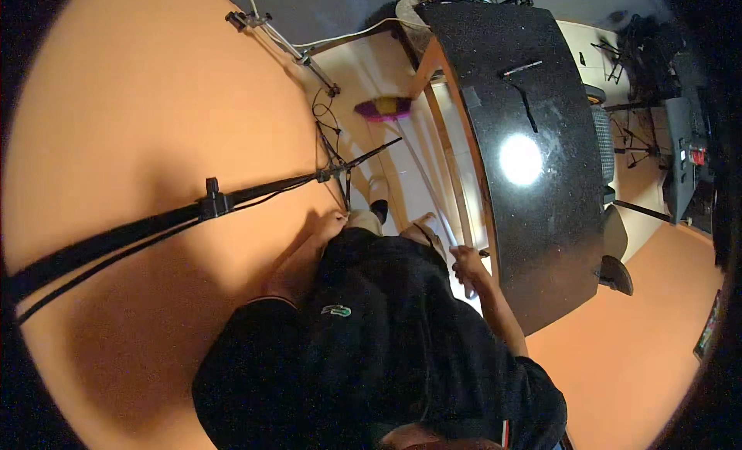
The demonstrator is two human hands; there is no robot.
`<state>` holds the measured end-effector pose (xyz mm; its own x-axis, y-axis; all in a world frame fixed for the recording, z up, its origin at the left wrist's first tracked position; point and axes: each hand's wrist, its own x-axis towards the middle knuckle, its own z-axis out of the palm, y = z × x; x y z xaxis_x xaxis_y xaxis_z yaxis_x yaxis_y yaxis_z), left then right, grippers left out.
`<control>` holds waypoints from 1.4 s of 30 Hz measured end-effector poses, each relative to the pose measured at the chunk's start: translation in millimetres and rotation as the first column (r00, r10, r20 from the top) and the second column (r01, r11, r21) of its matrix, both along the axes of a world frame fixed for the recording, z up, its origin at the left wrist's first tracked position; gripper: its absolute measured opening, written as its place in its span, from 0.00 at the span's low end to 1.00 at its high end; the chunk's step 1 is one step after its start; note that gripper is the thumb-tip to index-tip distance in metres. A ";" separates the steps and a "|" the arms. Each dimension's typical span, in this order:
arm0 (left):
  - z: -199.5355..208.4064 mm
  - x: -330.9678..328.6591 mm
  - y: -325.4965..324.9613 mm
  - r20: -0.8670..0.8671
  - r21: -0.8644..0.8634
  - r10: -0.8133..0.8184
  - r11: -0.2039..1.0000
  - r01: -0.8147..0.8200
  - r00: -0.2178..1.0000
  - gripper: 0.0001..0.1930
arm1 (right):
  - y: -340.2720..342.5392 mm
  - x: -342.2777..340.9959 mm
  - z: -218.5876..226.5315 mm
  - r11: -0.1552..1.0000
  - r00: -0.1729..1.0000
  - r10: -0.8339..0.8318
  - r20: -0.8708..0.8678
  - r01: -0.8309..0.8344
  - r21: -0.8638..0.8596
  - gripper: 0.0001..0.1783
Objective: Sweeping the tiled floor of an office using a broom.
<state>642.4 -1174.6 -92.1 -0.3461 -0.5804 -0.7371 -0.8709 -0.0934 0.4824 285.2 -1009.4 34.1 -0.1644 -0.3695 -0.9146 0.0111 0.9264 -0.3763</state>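
Observation:
My right hand [468,266] is wrapped round the pale handle of a broom [421,168], close to the handle's near end. The handle slants away to the far left. Its purple and yellow bristle head [384,108] rests on the floor. At my left side, beside the orange wall, my left hand [332,224] is closed with its fingers curled. Its fingertips are close to a thin leg of a black stand [348,189]; whether they grip anything is too small to make out.
A black-topped table [533,218] on a wooden frame stands close on my right, with a pen [522,69] on top. A black pole [263,191] crosses in front of the orange wall [154,86] at left. Cables and a metal stand [297,56] are farther off.

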 end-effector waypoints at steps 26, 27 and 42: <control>139.5 2.1 23.0 -0.460 -0.221 0.710 0.490 -0.843 0.533 0.15 | -3.1 -55.6 -60.6 0.872 0.958 0.279 -0.069 -0.283 -0.400 0.18; 159.9 -2.4 16.2 -0.636 -0.245 0.660 0.318 -0.916 0.399 0.16 | -1.0 -58.4 -58.8 0.831 0.932 0.335 -0.136 -0.361 -0.424 0.17; 353.7 -34.1 -36.9 -0.701 -0.667 0.385 -0.053 -0.743 0.601 0.24 | 23.2 -79.5 -143.9 0.432 0.395 0.716 -0.576 -0.898 -0.079 0.29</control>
